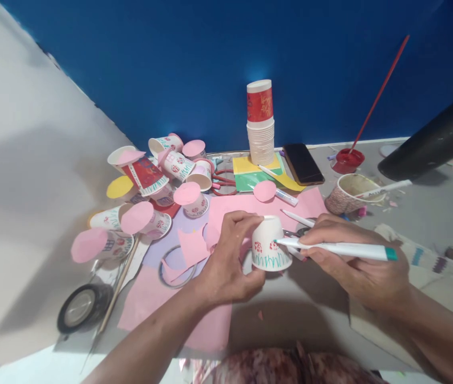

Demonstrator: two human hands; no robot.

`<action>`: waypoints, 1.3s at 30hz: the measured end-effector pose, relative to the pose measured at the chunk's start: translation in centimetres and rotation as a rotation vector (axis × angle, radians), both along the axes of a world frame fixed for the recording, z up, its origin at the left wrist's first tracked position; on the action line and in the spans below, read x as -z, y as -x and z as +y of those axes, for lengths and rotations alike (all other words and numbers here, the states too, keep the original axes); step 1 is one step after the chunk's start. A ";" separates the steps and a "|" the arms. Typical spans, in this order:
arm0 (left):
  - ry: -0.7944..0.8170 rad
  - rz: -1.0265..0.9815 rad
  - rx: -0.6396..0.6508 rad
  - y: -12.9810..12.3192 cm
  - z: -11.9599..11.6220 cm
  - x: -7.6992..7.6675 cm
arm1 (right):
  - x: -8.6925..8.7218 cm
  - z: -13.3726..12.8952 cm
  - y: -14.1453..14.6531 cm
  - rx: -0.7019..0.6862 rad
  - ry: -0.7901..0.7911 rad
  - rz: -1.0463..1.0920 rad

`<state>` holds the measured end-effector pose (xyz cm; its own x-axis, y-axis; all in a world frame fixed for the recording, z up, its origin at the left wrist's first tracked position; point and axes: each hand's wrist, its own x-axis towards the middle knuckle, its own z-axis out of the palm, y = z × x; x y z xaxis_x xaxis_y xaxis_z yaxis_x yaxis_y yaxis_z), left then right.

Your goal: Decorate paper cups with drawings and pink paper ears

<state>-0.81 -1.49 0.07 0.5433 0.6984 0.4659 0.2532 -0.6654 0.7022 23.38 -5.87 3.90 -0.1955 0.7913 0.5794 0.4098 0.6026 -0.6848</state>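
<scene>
Upside down in my left hand (pixel 230 261) is a white paper cup (pixel 266 234), gripped between thumb and fingers. Green zigzag grass strokes run around its wide rim, with red dotted flower shapes above them. My right hand (pixel 358 261) is closed around a white marker (pixel 342 249) with a green end. The marker's green tip is at the cup's right side, by one red flower; whether it touches cannot be made out. Behind the cup lie pink paper (pixel 230 210) and a pink paper circle (pixel 264 191). Scissors partly show between the cup and my right hand.
Several decorated cups with pink circles (pixel 136 217) crowd the left. A cup stack (pixel 261 138) stands at the back beside a phone (pixel 303 162). To the right are a patterned cup (pixel 340 197), a red pot (pixel 347 161) with a stick, and a black pole (pixel 430 138). Tape (pixel 80 309) lies front left.
</scene>
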 end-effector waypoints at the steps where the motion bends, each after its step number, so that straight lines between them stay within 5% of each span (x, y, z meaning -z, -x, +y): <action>1: -0.001 0.000 0.000 0.0 0.0 0.0 | 0.0 0.0 0.0 -0.002 -0.002 -0.003; 39: -0.053 0.002 -0.024 0.0 0.2 0.3 | -0.4 -0.3 0.1 0.024 -0.040 -0.050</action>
<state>-0.78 -1.29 -0.20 0.5280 0.6856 0.5011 0.2710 -0.6953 0.6657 23.27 -6.14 4.32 -0.2066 0.7722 0.6009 0.4577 0.6190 -0.6382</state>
